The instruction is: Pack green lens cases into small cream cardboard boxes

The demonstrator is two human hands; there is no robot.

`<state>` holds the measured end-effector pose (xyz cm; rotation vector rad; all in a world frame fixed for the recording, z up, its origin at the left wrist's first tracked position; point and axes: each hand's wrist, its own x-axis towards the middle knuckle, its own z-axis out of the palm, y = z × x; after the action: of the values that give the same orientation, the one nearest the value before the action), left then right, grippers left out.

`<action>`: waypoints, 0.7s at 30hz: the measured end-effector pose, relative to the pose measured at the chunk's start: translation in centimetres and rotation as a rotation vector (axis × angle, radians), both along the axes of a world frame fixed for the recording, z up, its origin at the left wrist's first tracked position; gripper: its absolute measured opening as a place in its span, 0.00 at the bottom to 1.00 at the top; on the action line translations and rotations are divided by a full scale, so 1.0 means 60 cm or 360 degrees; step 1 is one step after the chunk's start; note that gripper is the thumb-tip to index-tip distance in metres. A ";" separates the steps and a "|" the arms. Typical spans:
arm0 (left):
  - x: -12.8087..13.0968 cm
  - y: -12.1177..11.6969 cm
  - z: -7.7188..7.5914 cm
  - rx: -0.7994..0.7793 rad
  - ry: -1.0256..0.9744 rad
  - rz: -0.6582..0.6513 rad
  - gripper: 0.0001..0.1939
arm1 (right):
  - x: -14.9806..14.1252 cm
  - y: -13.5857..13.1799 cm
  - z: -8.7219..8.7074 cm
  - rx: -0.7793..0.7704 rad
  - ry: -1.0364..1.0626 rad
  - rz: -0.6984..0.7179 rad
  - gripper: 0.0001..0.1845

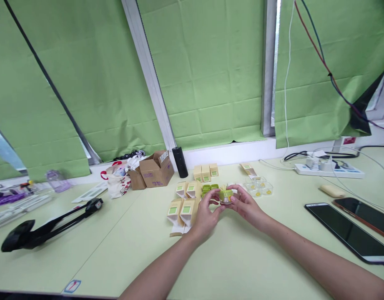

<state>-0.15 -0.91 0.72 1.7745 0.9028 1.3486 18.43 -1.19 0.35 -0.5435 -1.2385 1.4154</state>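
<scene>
Both hands meet over the pale green table around a small jar with a green lid. My left hand pinches the jar from the left. My right hand curls around it from the right. Just behind the jar lie two more green lids. Several small cream cartons with green labels stand to the left of my hands. Three closed cartons stand in a row further back. A few clear jars with yellow inside sit to the right.
A brown cardboard box, a black cylinder and a white printed bag stand near the window sill. A black folded stand lies at the left. Two phones lie at the right, behind them a power strip.
</scene>
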 end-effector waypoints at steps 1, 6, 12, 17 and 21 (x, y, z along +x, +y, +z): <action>0.000 -0.001 0.000 0.0009 0.0013 0.0013 0.26 | 0.000 0.000 0.002 -0.0027 0.0039 0.0037 0.28; 0.000 -0.005 0.006 0.0060 0.0080 0.0082 0.23 | 0.003 -0.002 0.003 -0.0162 0.0152 0.0187 0.28; -0.003 -0.011 0.014 0.0150 0.0195 0.0105 0.21 | 0.004 0.001 -0.012 -0.0239 0.0188 0.0260 0.29; -0.002 -0.011 0.010 0.0152 0.0192 0.0108 0.21 | 0.004 -0.003 -0.008 -0.0261 0.0197 0.0260 0.28; 0.000 -0.011 0.004 0.0082 0.0170 0.0084 0.23 | 0.002 -0.007 -0.002 -0.0196 0.0182 0.0095 0.30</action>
<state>-0.17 -1.55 0.94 1.8893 0.9866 1.3315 18.58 -1.62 0.23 -0.5058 -1.0897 1.5588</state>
